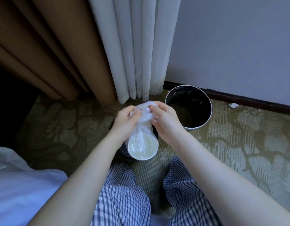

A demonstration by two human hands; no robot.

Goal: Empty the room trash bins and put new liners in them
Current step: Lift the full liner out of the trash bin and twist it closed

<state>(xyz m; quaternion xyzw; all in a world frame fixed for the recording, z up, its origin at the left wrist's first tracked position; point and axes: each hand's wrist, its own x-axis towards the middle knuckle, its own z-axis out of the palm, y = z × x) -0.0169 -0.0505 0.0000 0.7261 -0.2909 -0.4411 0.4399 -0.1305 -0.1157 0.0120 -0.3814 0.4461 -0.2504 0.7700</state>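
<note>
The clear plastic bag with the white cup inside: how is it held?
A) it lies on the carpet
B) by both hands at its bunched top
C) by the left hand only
B: the left hand and the right hand both pinch the bunched top of the clear plastic bag.

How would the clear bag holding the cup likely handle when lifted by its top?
Probably floppy: the clear bag crumples where the left hand and right hand grip it. Likely light, with only a white cup visible inside, which may swing.
</note>
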